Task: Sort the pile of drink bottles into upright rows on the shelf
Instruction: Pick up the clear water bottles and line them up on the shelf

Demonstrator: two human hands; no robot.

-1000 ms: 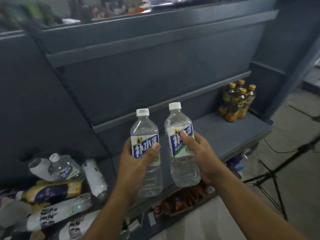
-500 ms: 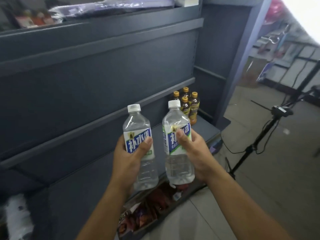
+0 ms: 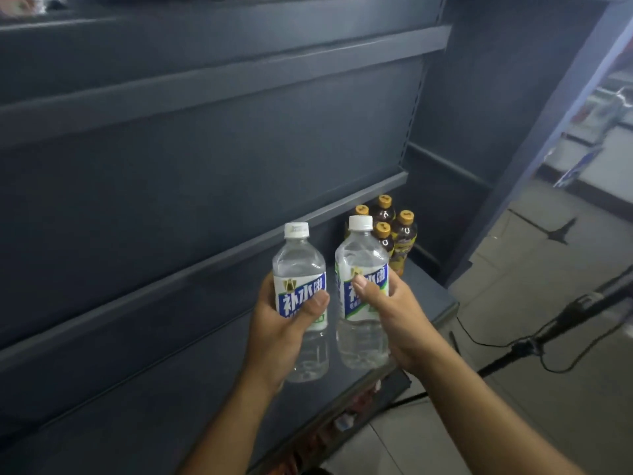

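Both forearms reach fwd, near to far. L hand (image 3: 281, 329) grips L bottle (image 3: 299, 269), R hand (image 3: 399, 315) grips R bottle (image 3: 359, 257); thumbs facing cam.

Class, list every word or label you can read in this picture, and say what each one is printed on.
"补水啦": label of the left-hand bottle.
"补水啦", partly behind the thumb: label of the right-hand bottle.
Small print beneath both, and the labels of the brown bottles: too blurred to read.
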